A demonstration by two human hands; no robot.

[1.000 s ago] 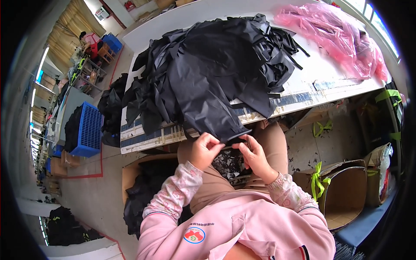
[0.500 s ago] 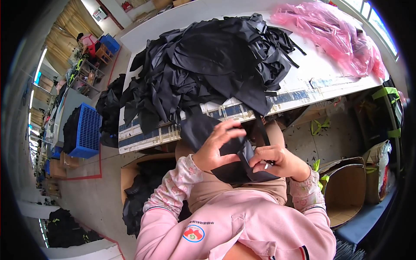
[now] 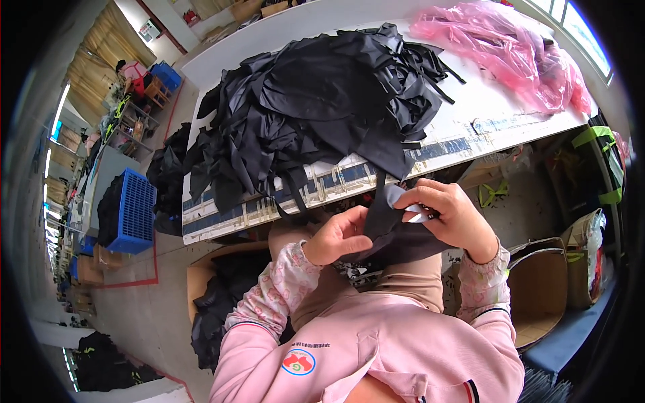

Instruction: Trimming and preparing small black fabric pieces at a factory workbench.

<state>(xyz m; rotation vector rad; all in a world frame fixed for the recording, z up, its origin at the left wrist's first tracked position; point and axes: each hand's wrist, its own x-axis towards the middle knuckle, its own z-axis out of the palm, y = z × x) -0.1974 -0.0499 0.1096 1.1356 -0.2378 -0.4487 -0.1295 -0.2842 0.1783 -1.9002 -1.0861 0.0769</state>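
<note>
Head view: shiny object indistinct in right hand

Workshop room around a white table
Left of the table lie grey floor, a red line and a blue crate; past the table's far left corner come tan curtains and a wooden chair, with strip lights farther left. A bright window stands beyond its far right corner, a cardboard box on its near right.

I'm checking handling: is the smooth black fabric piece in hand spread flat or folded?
Not spread flat: the black fabric piece bends upright at the right hand, drooping over beige trousers. Folded: cannot tell.
</note>
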